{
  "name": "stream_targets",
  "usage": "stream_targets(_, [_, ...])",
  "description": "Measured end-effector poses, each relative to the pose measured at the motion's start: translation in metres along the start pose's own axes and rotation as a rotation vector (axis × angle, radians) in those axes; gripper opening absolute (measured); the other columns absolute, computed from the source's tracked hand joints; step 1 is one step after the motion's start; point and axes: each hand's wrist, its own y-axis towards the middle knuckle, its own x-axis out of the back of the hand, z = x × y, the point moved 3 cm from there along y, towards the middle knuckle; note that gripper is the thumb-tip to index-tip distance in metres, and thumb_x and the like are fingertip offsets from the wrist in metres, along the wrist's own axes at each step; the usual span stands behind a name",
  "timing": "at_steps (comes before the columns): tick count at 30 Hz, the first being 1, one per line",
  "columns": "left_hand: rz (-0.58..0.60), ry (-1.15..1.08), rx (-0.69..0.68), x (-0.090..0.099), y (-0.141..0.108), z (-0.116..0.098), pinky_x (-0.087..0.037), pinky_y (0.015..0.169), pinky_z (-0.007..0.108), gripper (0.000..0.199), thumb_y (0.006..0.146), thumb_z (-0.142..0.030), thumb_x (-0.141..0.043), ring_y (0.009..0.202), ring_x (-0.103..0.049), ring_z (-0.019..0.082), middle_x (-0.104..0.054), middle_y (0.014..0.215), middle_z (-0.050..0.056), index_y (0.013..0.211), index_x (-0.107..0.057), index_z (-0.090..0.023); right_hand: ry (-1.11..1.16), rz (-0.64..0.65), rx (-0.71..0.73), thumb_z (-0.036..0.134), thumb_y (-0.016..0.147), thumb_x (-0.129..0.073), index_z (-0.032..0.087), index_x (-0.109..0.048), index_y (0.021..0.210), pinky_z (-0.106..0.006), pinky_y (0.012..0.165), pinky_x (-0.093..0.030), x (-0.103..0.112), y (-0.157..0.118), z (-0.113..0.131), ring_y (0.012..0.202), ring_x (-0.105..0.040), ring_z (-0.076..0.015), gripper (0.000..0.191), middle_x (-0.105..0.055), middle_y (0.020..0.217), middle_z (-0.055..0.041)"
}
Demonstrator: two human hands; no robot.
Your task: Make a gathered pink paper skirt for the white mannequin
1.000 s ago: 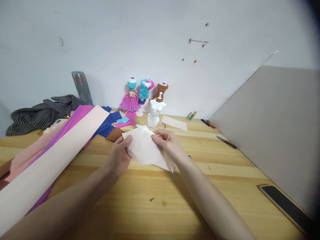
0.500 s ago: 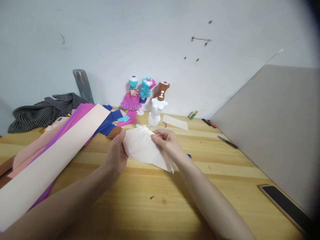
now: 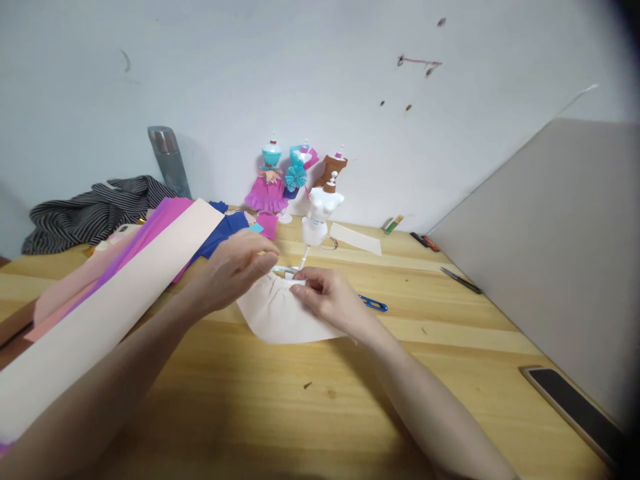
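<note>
Gathered white sheet partly behind right grip

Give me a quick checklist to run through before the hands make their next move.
1. Right hand has a grip on the pale paper: ok, thumb and fingers pinch its gathered edge.
2. Left hand is touching the paper: cannot tell, its underside and any contact are hidden.
3. White mannequin is standing: ok, on its stem just beyond the paper.
4. Blue tool is in full view: not ok, the right hand hides one end.
5. Dark pointed tool is away from both hands: ok, it lies by the side panel.
</note>
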Motion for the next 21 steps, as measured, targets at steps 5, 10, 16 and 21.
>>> stream_targets(5, [0.106,0.082,0.001,-0.005,-0.002,0.007,-0.044,0.077,0.031,0.021,0.086,-0.021,-0.046,0.082,-0.059,0.018,-0.067,0.081,0.006,0.077,-0.064,-0.016,-0.075,0.038,0.033,0.025,0.081,-0.054,0.015,-0.066,0.077,-0.022,0.05,-0.024,-0.001,-0.002,0.005,0.049,-0.036,-0.0087,0.017,-0.044,0.053,0.0039])
stream_targets(10, [0.146,0.111,0.085,-0.009,-0.008,0.015,-0.044,0.076,0.03,0.007,0.08,-0.016,-0.058,0.084,-0.06,0.018,-0.066,0.083,0.003,0.083,-0.064,-0.017,-0.085,-0.018,0.006,0.026,0.08,-0.054,0.015,-0.066,0.078,-0.022,0.049,-0.024,0.001,0.0,0.001,0.05,-0.038,-0.0094,0.016,-0.044,0.052,0.0038])
stream_targets(16, [0.123,0.251,0.043,-0.017,-0.006,0.003,-0.04,0.072,0.029,0.01,0.077,-0.009,-0.06,0.08,-0.056,0.017,-0.062,0.076,0.003,0.068,-0.06,-0.015,-0.071,-0.051,0.008,0.027,0.08,-0.053,0.016,-0.064,0.077,-0.022,0.05,-0.025,0.003,0.001,-0.002,0.05,-0.039,-0.0103,0.016,-0.045,0.052,0.0036])
stream_targets(21, [0.091,0.279,0.083,-0.017,-0.008,-0.008,-0.037,0.064,0.026,0.012,0.078,-0.009,-0.056,0.071,-0.054,0.015,-0.062,0.071,0.002,0.067,-0.057,-0.015,-0.069,-0.066,0.005,0.029,0.081,-0.052,0.016,-0.063,0.074,-0.023,0.049,-0.025,0.004,0.002,-0.005,0.051,-0.04,-0.0107,0.017,-0.047,0.052,0.0029])
